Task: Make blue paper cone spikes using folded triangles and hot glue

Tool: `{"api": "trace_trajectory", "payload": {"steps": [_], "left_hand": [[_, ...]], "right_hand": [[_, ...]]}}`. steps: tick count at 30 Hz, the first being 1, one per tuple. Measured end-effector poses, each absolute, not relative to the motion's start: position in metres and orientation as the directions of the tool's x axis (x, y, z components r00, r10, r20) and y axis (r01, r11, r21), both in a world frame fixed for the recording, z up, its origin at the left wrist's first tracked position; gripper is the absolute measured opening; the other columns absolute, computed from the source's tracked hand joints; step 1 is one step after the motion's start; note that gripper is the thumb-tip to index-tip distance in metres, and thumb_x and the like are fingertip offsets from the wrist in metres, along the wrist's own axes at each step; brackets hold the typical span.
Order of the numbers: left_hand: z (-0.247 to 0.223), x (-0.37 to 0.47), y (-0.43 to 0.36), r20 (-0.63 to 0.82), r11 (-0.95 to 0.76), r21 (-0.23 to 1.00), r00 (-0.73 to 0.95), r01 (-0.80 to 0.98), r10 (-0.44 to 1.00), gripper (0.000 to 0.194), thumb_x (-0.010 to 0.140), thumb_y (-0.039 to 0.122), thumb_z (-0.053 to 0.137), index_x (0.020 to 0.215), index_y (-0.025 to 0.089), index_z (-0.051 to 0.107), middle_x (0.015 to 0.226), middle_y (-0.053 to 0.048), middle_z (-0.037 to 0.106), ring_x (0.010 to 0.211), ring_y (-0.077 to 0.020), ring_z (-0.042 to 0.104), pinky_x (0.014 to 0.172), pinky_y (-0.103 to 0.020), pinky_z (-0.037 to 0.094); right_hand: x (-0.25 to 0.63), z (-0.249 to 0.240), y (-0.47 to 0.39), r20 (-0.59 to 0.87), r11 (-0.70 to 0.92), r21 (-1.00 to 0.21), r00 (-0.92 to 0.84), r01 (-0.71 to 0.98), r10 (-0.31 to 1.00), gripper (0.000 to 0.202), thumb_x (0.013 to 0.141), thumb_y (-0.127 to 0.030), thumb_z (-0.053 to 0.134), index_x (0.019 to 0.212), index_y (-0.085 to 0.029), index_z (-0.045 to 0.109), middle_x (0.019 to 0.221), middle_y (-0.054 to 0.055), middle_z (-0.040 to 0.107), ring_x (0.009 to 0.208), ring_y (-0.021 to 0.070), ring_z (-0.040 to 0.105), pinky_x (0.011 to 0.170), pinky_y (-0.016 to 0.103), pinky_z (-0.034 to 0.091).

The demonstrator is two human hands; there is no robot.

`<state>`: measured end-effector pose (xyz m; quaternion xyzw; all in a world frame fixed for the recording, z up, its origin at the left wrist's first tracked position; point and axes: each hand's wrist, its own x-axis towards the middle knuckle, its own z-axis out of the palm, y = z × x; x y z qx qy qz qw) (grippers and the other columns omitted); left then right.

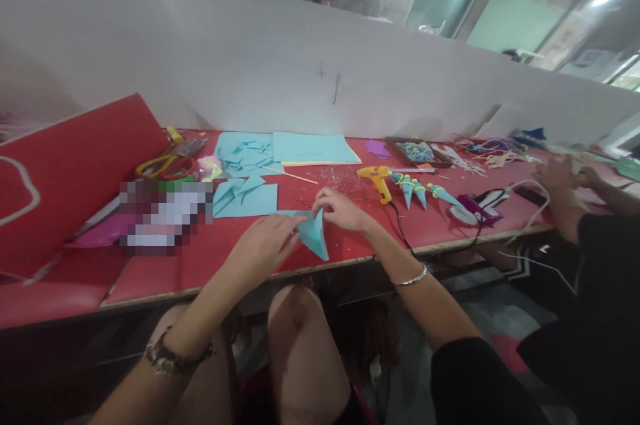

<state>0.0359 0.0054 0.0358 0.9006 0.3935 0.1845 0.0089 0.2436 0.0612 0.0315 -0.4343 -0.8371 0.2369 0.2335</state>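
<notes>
Between my hands, just above the front of the red table [240, 255], is a piece of light blue paper [313, 236], bent into a curved, pointed shape. My left hand [270, 238] grips its left side with the fingers closed. My right hand [341, 210] pinches its upper right edge between thumb and fingers. To the left lies a light blue sheet [265, 202] with cut blue pieces [243, 188] on it. Right of my hands lies a yellow glue gun [377, 180], beside several small blue paper cones [414, 190] with yellow-green trim.
Scissors [167, 166] and a red board [80, 172] are at the left. Larger blue sheets [313, 147] lie along the back wall. A tray of small pieces [419, 152] and a purple tape roll [477, 210] sit to the right, near a co-worker's hands [560, 188].
</notes>
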Motion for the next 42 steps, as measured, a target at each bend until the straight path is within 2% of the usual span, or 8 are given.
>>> {"api": "trace_trajectory", "payload": {"steps": [4,8,13,16,19,26,33,42], "left_hand": [[0.027,0.054,0.011,0.243,-0.628,0.022,0.606,0.778,0.758,0.031,0.087,0.018,0.038,0.113,0.014,0.057,0.115,-0.01,0.059,0.107,-0.0224,0.052,0.089,-0.035,0.043],[0.017,0.065,0.016,0.223,-0.592,-0.081,0.594,0.802,0.773,0.025,0.086,0.016,0.041,0.1,0.016,0.062,0.107,-0.012,0.061,0.107,-0.0252,0.053,0.098,-0.043,0.035],[0.015,0.07,0.02,0.071,-0.571,-0.023,0.571,0.821,0.818,0.031,0.084,0.028,0.051,0.113,0.019,0.056,0.11,-0.013,0.057,0.103,-0.0262,0.053,0.081,-0.039,0.045],[0.016,0.075,0.024,0.033,-0.515,-0.017,0.515,0.857,0.856,0.037,0.085,0.033,0.049,0.117,0.016,0.054,0.113,-0.015,0.055,0.107,-0.028,0.05,0.08,-0.039,0.045],[0.015,0.078,0.029,0.024,-0.478,0.008,0.478,0.878,0.878,0.044,0.085,0.038,0.048,0.122,0.014,0.05,0.116,-0.016,0.054,0.111,-0.0295,0.048,0.082,-0.041,0.044],[0.009,0.08,0.034,0.022,-0.453,0.092,0.453,0.887,0.891,0.053,0.084,0.043,0.044,0.129,0.015,0.043,0.117,-0.015,0.053,0.109,-0.0282,0.05,0.082,-0.041,0.043],[0.002,0.082,0.034,0.069,-0.461,0.074,0.457,0.884,0.887,0.056,0.085,0.044,0.042,0.132,0.014,0.041,0.117,-0.015,0.054,0.107,-0.0287,0.05,0.079,-0.042,0.043],[0.007,0.084,0.033,0.045,-0.454,0.038,0.452,0.89,0.891,0.054,0.086,0.036,0.04,0.134,0.013,0.039,0.119,-0.013,0.054,0.105,-0.0278,0.052,0.077,-0.041,0.045]], "right_hand": [[0.244,0.021,0.082,0.107,0.467,-0.664,-0.544,0.584,0.832,0.038,0.06,0.004,0.035,0.074,-0.013,0.066,0.078,0.002,0.06,0.075,0.011,0.053,0.074,0.023,0.039],[0.241,0.008,0.096,0.043,0.375,-0.728,-0.508,0.574,0.86,0.034,0.062,0.003,0.032,0.069,-0.012,0.062,0.075,0.002,0.062,0.073,0.0107,0.055,0.078,0.023,0.04],[0.241,0.01,0.091,0.049,0.268,-0.808,-0.394,0.524,0.918,0.027,0.071,-0.004,0.035,0.075,-0.014,0.06,0.075,0.0,0.059,0.071,0.0097,0.053,0.073,0.022,0.04],[0.241,0.015,0.082,0.026,0.217,-0.844,-0.367,0.49,0.93,0.023,0.081,-0.023,0.038,0.073,-0.015,0.058,0.072,-0.001,0.057,0.066,0.0095,0.049,0.066,0.022,0.039],[0.239,0.014,0.076,0.033,0.216,-0.815,-0.329,0.538,0.944,0.03,0.081,-0.039,0.044,0.069,-0.015,0.056,0.064,-0.002,0.052,0.063,0.0094,0.046,0.061,0.021,0.036],[0.234,-0.003,0.076,-0.004,0.034,-0.872,-0.078,0.489,0.997,0.009,0.075,-0.019,0.044,0.077,-0.016,0.053,0.065,-0.002,0.055,0.058,0.009,0.049,0.058,0.021,0.037],[0.237,-0.014,0.063,0.049,0.042,-0.755,-0.007,0.655,0.999,0.018,0.079,-0.022,0.042,0.094,-0.021,0.053,0.059,-0.006,0.054,0.053,0.0105,0.047,0.061,0.023,0.038],[0.236,-0.014,0.05,0.179,0.132,-0.545,-0.039,0.828,0.983,0.026,0.084,-0.021,0.038,0.106,-0.019,0.052,0.061,-0.002,0.056,0.06,0.0145,0.053,0.068,0.025,0.035]]}}
